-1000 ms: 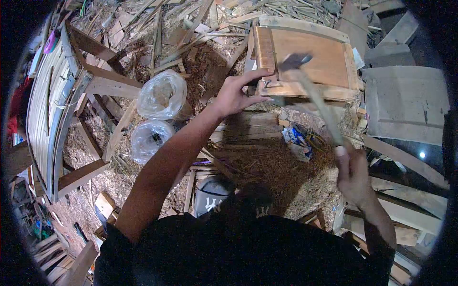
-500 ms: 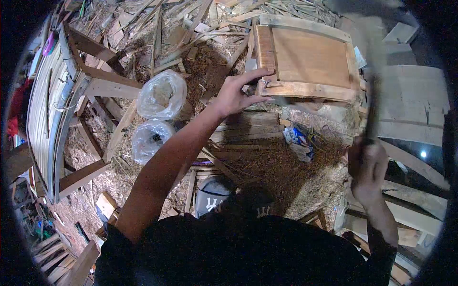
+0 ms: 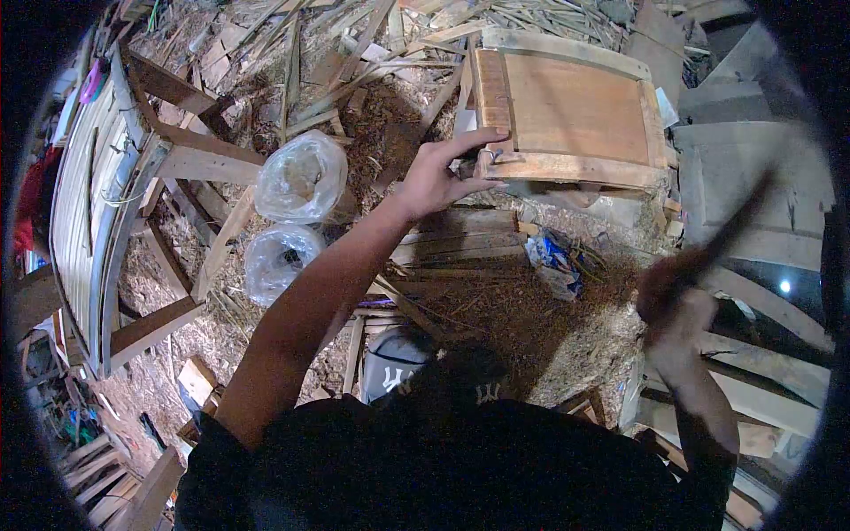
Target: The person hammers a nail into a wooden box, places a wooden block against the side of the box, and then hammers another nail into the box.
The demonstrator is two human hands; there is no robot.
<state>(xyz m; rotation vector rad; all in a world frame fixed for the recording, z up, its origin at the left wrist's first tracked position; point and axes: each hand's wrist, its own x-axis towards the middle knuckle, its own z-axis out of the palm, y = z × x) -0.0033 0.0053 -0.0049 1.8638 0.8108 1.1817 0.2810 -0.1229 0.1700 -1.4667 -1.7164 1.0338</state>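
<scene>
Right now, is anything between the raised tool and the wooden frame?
Nothing visible. The blurred tool in the right hand is raised right of the frame; only the left hand rests on its near corner.

Sawdust floor (image 3: 522,327) under wooden frame (image 3: 575,111), scraps (image 3: 292,80)

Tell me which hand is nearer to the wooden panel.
Left. The left hand touches the near left corner of the wooden panel; the right hand is off it, lower right, gripping a blurred tool handle.

Woodworking workshop; offcuts (image 3: 292,62), sawdust (image 3: 496,310)
</scene>
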